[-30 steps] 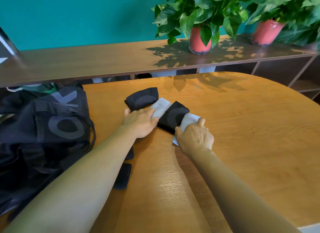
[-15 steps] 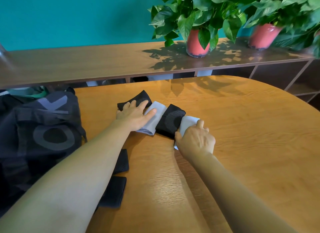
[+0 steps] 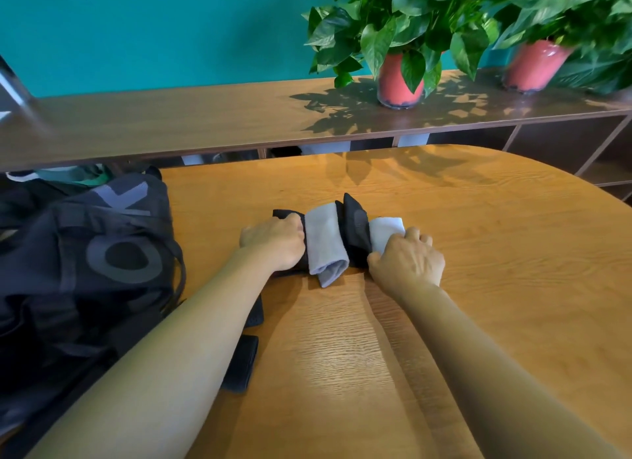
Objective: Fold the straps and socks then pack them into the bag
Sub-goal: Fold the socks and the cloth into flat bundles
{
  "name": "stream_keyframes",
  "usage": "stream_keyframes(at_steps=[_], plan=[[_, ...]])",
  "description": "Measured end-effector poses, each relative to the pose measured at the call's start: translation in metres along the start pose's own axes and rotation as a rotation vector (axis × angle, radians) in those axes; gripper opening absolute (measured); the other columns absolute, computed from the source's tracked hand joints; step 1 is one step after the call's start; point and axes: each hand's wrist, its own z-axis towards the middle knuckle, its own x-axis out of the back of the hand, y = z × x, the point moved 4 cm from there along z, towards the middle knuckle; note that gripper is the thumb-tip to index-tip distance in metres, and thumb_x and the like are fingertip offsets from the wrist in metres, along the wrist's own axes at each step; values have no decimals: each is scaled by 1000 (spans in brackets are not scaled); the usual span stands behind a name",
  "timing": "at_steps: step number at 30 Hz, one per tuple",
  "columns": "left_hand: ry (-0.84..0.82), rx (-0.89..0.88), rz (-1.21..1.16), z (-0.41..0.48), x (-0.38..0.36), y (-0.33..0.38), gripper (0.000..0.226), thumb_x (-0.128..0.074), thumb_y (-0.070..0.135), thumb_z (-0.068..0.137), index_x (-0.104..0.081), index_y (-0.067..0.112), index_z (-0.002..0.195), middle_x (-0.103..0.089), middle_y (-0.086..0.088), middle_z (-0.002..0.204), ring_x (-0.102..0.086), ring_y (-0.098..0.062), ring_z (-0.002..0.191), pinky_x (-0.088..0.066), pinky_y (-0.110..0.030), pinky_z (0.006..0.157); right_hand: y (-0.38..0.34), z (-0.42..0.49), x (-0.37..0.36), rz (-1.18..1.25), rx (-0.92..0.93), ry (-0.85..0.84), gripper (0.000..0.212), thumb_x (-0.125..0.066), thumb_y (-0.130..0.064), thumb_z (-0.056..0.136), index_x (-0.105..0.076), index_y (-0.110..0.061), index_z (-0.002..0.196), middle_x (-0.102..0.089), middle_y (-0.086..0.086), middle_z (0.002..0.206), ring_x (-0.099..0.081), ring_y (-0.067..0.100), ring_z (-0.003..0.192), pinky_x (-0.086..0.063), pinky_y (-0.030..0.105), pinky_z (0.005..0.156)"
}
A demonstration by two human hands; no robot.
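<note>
A row of folded pieces lies pressed together on the wooden table (image 3: pixel 478 253): a black strap (image 3: pixel 284 216) at the left, a grey sock (image 3: pixel 325 243), a second black strap (image 3: pixel 357 231) and a white sock (image 3: pixel 386 231) at the right. My left hand (image 3: pixel 273 241) grips the left end of the row, over the black strap. My right hand (image 3: pixel 408 258) grips the right end, fingers curled over the white sock. The black bag (image 3: pixel 89 260) with grey lettering lies at the table's left.
Two more folded black straps (image 3: pixel 241 361) lie under my left forearm beside the bag. A long wooden shelf (image 3: pixel 205 116) runs behind the table, with two red plant pots (image 3: pixel 398 82) on it. Bare tabletop stretches to the right.
Both hands have pushed the row of socks and straps together into a tighter bundle. My left hand went from lying flat on the grey sock to gripping the left end.
</note>
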Motion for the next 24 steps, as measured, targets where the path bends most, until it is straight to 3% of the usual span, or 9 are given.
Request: stream_keyframes(at_steps=[3,5,8,11,15,24], plan=[[247,23,9,-9,10,-3,28,-35,23,100,-51,22,122,-57,-5,118,-54,-27,105,-39,-38,85,2,-4,5,17,50,45,30,-42,-29,88,-55,-11,108,-51,8,121,-42,27,109,-31,33,74],[376,-49,18,-11,11,-3,33,-35,29,102,-48,21,131,-51,-7,130,-46,-27,117,-34,-38,93,-1,-6,10,89,152,123,37,-42,-26,88,-49,-13,122,-45,7,134,-38,29,118,-33,36,84],[162,-223,-52,-10,-11,1,57,-16,47,102,-17,20,152,-10,-3,161,-7,-22,147,-10,-41,117,-15,-10,8,198,413,141,57,-44,-25,88,-31,-21,143,-30,1,149,-22,24,135,-27,40,100],[-40,-199,-171,-11,-35,-8,82,3,68,86,2,21,154,13,-4,161,15,-18,147,5,-39,120,-21,-9,-10,164,487,-3,56,-37,-28,94,-22,-26,149,-15,0,158,-5,19,144,-15,49,111],[-32,-193,-140,-10,-40,-15,91,9,72,78,7,22,153,20,-3,159,22,-17,145,8,-39,119,-18,-6,-31,41,501,-107,59,-32,-35,97,-10,-28,151,3,0,160,6,17,146,2,54,115],[-107,-189,-291,-17,-39,-5,87,4,68,82,9,17,153,15,-1,160,18,-16,146,7,-37,119,-13,-7,-31,16,512,-112,61,-35,-36,96,-10,-29,151,5,-2,160,6,15,147,3,51,116]])
